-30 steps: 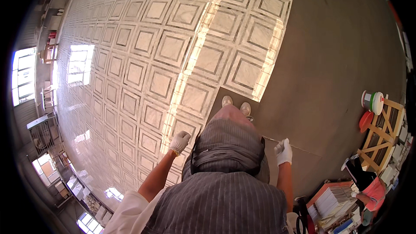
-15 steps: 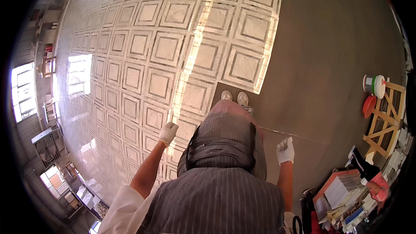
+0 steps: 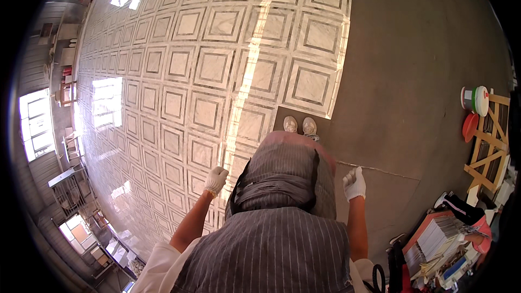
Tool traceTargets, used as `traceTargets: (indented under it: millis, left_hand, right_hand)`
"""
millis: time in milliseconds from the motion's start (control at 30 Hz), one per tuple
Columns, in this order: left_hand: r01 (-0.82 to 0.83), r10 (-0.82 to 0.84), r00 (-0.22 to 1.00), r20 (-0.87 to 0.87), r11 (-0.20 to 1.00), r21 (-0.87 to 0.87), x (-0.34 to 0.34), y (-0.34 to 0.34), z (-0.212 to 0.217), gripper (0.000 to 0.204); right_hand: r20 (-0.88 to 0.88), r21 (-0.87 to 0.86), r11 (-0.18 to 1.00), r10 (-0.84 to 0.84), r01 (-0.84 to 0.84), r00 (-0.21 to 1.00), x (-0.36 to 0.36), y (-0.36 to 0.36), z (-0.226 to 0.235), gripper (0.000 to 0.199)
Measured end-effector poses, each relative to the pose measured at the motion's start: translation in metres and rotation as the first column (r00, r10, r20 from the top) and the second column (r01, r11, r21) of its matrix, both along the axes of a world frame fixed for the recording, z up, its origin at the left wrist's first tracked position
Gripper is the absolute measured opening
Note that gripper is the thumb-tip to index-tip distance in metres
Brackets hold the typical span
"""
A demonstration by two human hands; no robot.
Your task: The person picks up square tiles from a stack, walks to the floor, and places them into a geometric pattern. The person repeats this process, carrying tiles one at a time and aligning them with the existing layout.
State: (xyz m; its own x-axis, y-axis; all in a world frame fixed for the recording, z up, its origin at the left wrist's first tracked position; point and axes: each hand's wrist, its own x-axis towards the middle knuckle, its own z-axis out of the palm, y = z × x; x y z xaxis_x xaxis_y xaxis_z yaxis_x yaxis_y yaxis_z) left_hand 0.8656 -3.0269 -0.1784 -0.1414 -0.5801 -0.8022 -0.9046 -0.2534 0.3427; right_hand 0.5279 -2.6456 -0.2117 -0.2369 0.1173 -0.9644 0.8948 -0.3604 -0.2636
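My left hand (image 3: 216,180), in a white knit glove, is closed in a fist to the left of my body, over the tiled floor (image 3: 206,109). Nothing shows in its fingers. On the other side my right hand (image 3: 355,184), gloved the same way, has its fingers curled in above the grey floor (image 3: 391,92); nothing is visible in it either. Both forearms are bare and bent forward. Below my striped dark apron (image 3: 266,249), my two pale shoes (image 3: 299,125) stand side by side at the edge of the tiles.
A thin crack or joint line (image 3: 380,170) crosses the grey floor near my right hand. At the right stand a white bucket (image 3: 477,99), a red basin (image 3: 470,127) and a wooden crate (image 3: 491,144). A person in a pink top (image 3: 480,233) is beside a stack of flat panels (image 3: 434,237).
The view has shifted a little, so the floor lies slightly further right. My shoes have come level with each other. Both hands stay closed, with only slight movement.
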Motion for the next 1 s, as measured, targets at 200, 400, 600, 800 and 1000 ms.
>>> traceTargets:
  millis: [200, 400, 600, 800, 1000]
  left_hand:
    - [-0.04, 0.04, 0.999, -0.025, 0.999, 0.007, 0.003, -0.014, -0.007, 0.02]
    - [0.047, -0.047, 0.999, 0.004, 0.999, -0.02, 0.006, -0.018, -0.01, 0.022]
    - [0.017, -0.019, 0.998, -0.052, 0.999, -0.041, -0.005, -0.037, -0.014, 0.024]
    - [0.025, -0.025, 1.0, 0.018, 1.0, 0.004, 0.024, -0.013, -0.017, 0.023]
    - [0.065, -0.065, 0.998, -0.001, 0.998, -0.019, 0.008, -0.025, -0.017, 0.025]
  right_hand:
    - [-0.073, -0.173, 0.983, 0.04, -0.053, 0.997, 0.026, 0.03, -0.033, 0.026]
    - [-0.062, -0.063, 0.995, -0.08, 0.076, 0.995, 0.02, 0.015, -0.007, 0.027]
    - [-0.067, -0.033, 0.997, -0.075, 0.073, 0.995, 0.023, 0.01, -0.004, 0.027]
    - [-0.094, -0.136, 0.99, -0.042, 0.029, 0.995, 0.029, 0.02, -0.008, 0.024]
    - [-0.084, -0.073, 0.997, -0.029, 0.023, 0.996, 0.027, 0.013, 0.008, 0.025]
